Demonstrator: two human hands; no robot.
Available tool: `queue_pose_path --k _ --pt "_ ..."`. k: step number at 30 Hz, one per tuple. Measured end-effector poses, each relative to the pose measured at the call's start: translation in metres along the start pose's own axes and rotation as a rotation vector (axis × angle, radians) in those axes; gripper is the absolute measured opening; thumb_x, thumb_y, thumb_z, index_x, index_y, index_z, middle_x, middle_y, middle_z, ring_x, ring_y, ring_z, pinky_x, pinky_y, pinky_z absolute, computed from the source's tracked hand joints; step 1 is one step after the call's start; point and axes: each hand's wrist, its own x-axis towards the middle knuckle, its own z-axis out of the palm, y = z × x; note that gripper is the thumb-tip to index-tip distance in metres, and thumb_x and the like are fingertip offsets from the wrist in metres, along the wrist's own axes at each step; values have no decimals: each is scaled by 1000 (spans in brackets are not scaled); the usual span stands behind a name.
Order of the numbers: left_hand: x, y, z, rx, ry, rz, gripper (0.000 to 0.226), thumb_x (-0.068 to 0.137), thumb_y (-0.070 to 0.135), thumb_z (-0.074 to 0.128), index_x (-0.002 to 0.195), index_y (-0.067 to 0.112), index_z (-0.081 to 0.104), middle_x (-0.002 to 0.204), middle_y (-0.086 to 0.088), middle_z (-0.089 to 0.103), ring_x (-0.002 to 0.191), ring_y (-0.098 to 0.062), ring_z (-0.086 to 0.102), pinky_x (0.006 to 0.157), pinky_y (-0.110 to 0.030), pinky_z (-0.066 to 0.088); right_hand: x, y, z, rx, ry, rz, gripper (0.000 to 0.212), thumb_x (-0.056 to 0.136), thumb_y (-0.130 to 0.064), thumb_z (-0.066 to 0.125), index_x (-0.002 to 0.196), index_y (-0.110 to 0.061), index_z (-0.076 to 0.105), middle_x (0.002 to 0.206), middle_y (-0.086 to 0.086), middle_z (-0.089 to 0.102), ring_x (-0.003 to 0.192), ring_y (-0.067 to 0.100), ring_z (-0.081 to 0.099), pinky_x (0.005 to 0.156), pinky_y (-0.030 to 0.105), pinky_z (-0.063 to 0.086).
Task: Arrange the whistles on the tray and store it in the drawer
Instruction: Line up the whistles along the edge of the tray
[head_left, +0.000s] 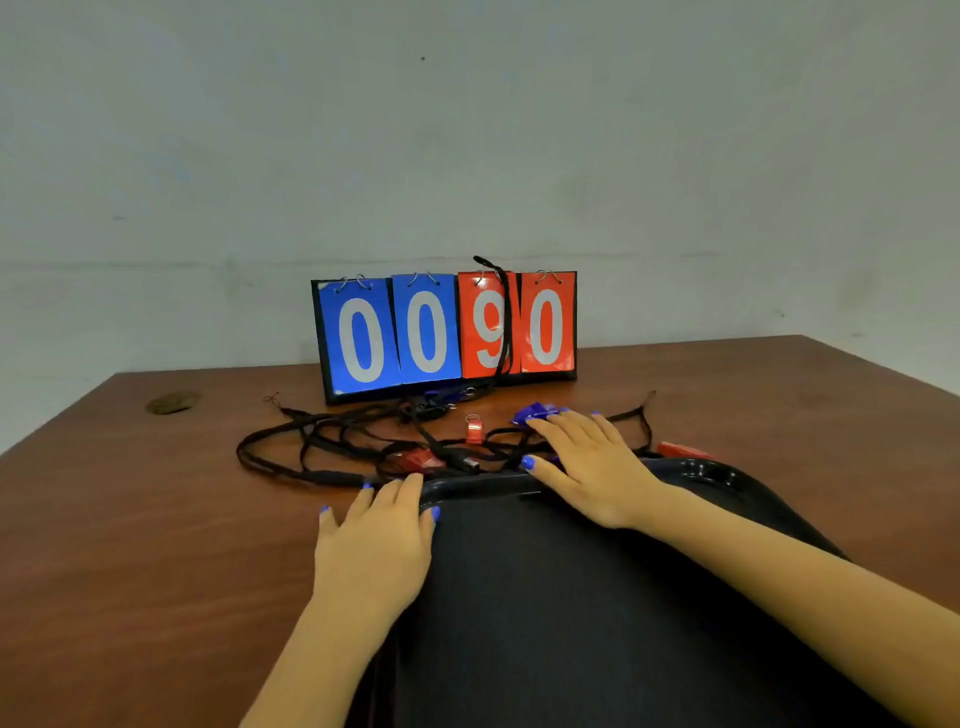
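Observation:
A black tray (545, 597) lies on the brown table (130, 519) right in front of me. My left hand (376, 540) rests on the tray's far left corner, thumb over the rim. My right hand (587, 467) reaches past the tray's far rim with straight fingers, its fingertips touching a blue whistle (535, 411). Red whistles lie among tangled black lanyards (322, 441): a small upright red whistle (474, 431), a flat red whistle (418, 460) near the rim, and a third red whistle (680, 449) at the right behind the tray.
A flip scoreboard (447, 332) reading 0090 stands at the table's back against the pale wall, a black lanyard draped over it. A round cable hole cover (172, 402) sits at the far left. No drawer is in view.

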Motion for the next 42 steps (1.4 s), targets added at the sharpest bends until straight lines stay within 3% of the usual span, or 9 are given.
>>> queue_pose_path --k 8,12,17,24,28,33,37,40,42 --pt "-4 1 -3 -62 48 -50 48 98 40 31 144 31 23 151 9 30 142 -12 18 115 -41 14 3 9 12 61 124 -43 40 98 -43 30 120 -25 57 123 -7 58 121 13 47 102 29 31" --pt "-7 8 -10 -175 63 -121 40 100 23 29 140 30 33 148 8 35 139 -15 28 114 -35 16 1 12 15 70 151 -98 51 95 -46 16 114 -24 59 115 -6 61 111 15 53 95 29 35" --pt "-11 7 -10 -269 104 -143 39 100 21 31 137 30 38 145 11 37 131 -17 38 101 -32 34 -2 12 12 90 144 -137 41 98 -37 23 120 -24 55 120 -5 58 115 14 50 98 29 33" --pt "-6 -2 -4 -331 257 -108 34 98 21 35 129 28 48 135 10 48 122 -14 46 98 -33 40 -7 16 8 152 134 -146 36 99 -36 28 126 -27 50 128 -10 54 120 9 45 101 26 28" --pt "-5 -19 -11 -365 364 -81 30 94 16 41 118 29 56 122 11 58 108 -8 55 90 -29 45 -4 15 3 255 150 -93 32 97 -34 39 125 -27 52 122 -10 57 113 9 50 95 25 37" --pt "-12 -37 -22 -373 296 -69 20 88 20 50 86 38 58 96 14 64 86 -3 59 82 -32 51 -2 9 -1 195 153 -43 26 96 -33 41 110 -24 60 110 -4 60 99 11 52 87 28 42" --pt "-12 -37 -30 -180 107 -15 22 88 21 48 102 37 55 114 15 52 112 -10 48 98 -33 37 -3 12 -4 31 179 -8 32 96 -37 35 114 -24 58 113 -4 58 105 14 50 91 30 36" --pt "-12 -45 -39 -331 -18 25 37 83 9 52 106 38 50 115 17 49 106 -3 49 87 -18 41 -3 22 -12 -53 275 74 31 96 -37 34 114 -25 56 115 -5 56 107 13 50 95 30 37" --pt "-13 -54 -38 -339 -116 66 44 80 9 55 109 41 46 118 17 49 113 -3 46 93 -19 40 -1 29 -19 -35 295 155 28 96 -36 35 112 -25 55 114 -5 56 105 13 51 95 29 38"
